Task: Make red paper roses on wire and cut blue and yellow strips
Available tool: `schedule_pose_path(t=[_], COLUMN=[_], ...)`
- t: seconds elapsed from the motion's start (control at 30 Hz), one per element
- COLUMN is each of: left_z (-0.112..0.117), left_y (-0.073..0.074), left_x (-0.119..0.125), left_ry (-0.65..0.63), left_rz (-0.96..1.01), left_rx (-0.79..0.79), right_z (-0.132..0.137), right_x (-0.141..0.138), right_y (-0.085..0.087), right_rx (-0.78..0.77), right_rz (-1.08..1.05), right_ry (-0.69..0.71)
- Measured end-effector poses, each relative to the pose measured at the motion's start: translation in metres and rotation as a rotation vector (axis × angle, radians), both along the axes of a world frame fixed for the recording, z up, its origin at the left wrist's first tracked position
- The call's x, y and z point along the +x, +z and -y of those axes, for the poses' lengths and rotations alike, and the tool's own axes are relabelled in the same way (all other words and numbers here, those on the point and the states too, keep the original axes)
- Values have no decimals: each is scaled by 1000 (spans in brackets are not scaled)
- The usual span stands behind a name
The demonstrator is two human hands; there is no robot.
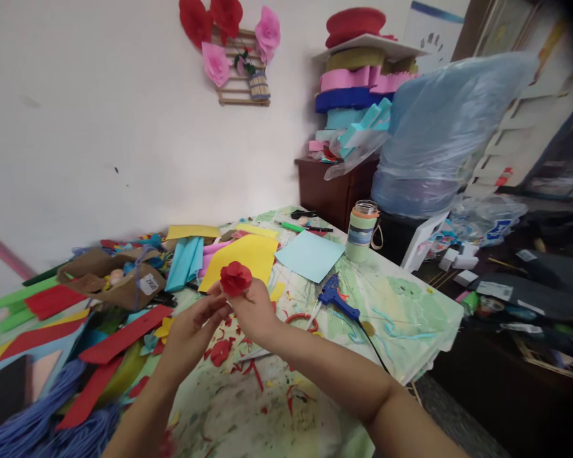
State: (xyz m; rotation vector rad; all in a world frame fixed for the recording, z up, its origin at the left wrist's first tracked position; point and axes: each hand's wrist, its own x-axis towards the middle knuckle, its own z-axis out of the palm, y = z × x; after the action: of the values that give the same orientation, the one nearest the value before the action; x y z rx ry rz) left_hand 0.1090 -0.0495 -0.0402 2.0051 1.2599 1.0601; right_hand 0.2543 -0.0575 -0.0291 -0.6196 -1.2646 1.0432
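Over the middle of the cloth-covered table (219,413), the right hand (258,318) is pinching; the left hand (191,334) is curling beside it, its grip unclear. Toward the right edge a blue glue gun (335,296) is lying, probably for reach. The red paper flower (235,278) is topping the right fingertips, seemingly sparing its petals.

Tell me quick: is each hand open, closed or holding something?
Left hand: fingers bent, close to the red flower; whether gripping cannot be told.
Right hand: closed, holding the red flower.
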Motion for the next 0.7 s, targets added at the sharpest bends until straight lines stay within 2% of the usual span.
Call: schedule_pose_path(t=[0.07, 0.17, 0.27, 0.33, 0.4, 0.53, 0.6, 0.7], left_z=[10, 21, 27, 29, 28, 21, 17, 13], left_y=[6, 14, 19, 18, 16, 11, 10, 10], left_x=[3, 1, -5, -7, -8, -10, -13, -19], left_ry=[-13, 79, 161, 198, 210, 186, 191, 217], left_rz=[64, 40, -47, -68, -58, -57, -63, -80], left_rx=[14, 119, 245, 301, 329, 300, 292, 349], right_z=[4, 9, 11, 10, 9, 7, 7, 9], right_x=[-5, -6, -4, -3, -3, -5, -5, -5], right_y=[-3, -1, 3, 5, 5, 2, 2, 3], right_rx=[10, 73, 68, 36, 4, -28, 1, 88], right_rz=[33, 54, -38, -107, -137, -114, -84, -41], right_ry=[-7, -54, 38, 104, 110, 119, 109, 19])
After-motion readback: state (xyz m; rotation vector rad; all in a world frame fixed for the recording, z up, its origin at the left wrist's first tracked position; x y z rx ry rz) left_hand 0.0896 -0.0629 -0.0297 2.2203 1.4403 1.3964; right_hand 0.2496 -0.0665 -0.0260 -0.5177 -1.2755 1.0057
